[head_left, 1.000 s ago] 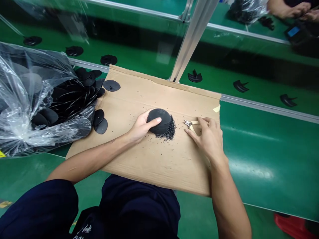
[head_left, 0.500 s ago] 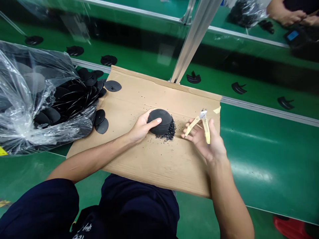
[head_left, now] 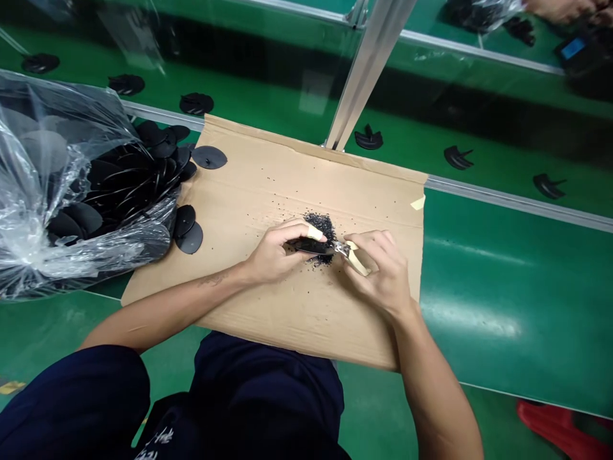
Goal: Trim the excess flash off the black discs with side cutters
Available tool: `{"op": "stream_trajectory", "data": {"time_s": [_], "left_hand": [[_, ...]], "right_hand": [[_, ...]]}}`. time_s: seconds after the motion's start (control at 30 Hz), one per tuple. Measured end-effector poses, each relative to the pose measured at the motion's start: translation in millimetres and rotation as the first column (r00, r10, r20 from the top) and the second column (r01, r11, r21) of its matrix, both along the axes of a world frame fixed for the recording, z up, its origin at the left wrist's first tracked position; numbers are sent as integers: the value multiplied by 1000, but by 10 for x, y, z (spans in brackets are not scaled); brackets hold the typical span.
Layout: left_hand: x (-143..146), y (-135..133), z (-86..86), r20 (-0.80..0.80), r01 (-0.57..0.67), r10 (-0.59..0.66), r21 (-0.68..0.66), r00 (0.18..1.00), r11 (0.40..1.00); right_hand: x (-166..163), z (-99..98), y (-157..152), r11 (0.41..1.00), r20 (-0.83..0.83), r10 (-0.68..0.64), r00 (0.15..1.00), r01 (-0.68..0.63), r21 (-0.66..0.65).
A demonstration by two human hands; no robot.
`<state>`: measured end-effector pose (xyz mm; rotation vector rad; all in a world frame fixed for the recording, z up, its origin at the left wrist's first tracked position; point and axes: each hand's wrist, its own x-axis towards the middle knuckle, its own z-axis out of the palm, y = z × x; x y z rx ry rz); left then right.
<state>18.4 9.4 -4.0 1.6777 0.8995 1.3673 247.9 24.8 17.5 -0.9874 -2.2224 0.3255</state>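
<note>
Over the cardboard sheet, my left hand grips a stack of thin black discs, now turned nearly edge-on. Tape covers one of its fingertips. My right hand is closed around the pale yellow handles of nippers. Their metal jaws meet the right edge of the discs; whether they bite on anything there is too small to tell. Beneath both hands lies a heap of small black clippings, with loose bits scattered around it.
A clear plastic bag full of black discs lies open at left. Loose discs rest on the cardboard's left side. Behind stand a metal post and a glass panel. Another person's hand shows at top right.
My left hand has tilted the discs from face-up to nearly edge-on. My right hand has moved left, closing the spread nippers' handles and bringing the jaws to the discs' edge.
</note>
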Motion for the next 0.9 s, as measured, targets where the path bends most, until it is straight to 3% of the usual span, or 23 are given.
{"op": "stream_trajectory", "data": {"time_s": [0.2,0.5,0.8,0.9], "left_hand": [[-11,2,-7,-30,40,-38,48,999,998],[-7,8,-64,41,95,-94,-20,995,995],[-24,16,-76,4,110,-110,-31,994,993],[-27,14,-71,-8,103,-103,-16,995,995]], "right_hand": [[9,-12,-1,992,12,98,995,-97,-75],[52,-22,-5,994,36,93,995,-91,-59],[74,-5,-41,999,127,41,991,-45,29],[59,2,-67,1000,99,31,995,-31,-2]]}}
